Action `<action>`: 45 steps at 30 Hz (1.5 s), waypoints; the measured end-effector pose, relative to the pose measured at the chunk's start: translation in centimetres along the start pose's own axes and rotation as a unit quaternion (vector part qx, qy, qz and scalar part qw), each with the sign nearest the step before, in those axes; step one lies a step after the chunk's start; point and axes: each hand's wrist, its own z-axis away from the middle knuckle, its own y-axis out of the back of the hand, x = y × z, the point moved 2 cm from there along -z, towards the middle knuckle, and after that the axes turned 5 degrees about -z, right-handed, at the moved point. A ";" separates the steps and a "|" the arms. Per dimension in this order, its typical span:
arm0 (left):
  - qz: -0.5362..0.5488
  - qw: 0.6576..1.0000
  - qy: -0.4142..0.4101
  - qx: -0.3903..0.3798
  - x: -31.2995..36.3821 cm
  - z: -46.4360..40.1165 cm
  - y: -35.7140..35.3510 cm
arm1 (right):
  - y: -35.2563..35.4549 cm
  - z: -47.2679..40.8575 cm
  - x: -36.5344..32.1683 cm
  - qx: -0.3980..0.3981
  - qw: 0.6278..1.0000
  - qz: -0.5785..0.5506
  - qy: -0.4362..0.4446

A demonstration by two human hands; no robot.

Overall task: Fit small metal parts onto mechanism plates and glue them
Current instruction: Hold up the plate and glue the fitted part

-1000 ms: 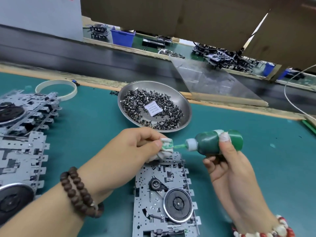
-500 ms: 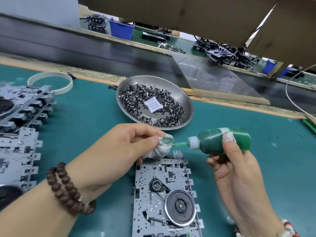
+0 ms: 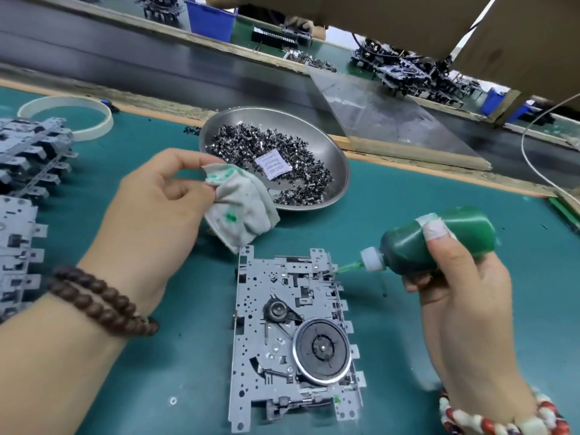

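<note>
Your left hand [image 3: 157,196] lifts the pinched cloth [image 3: 241,208] clear as your right hand [image 3: 452,277], gripping the glue bottle [image 3: 439,243], brings its wiped nozzle to the plate [image 3: 282,324].

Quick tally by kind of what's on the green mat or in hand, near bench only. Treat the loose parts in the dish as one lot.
Mechanism plate lying alone: 1
Stacks of mechanism plates at left: at least 2
Steel dish of small metal parts: 1
Green glue bottle: 1
Stained cloth: 1
White ring: 1
Total: at least 7
</note>
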 end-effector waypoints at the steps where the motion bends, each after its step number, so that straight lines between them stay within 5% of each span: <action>1: -0.010 1.000 -0.006 -0.004 -0.1 0.1 -0.1 | 0.0 0.0 -0.1 -0.005 1.000 0.003 0.009; 45: 0.022 0.997 0.007 -0.070 -0.2 0.7 -0.8 | 0.4 0.2 0.1 -0.013 0.996 0.059 0.071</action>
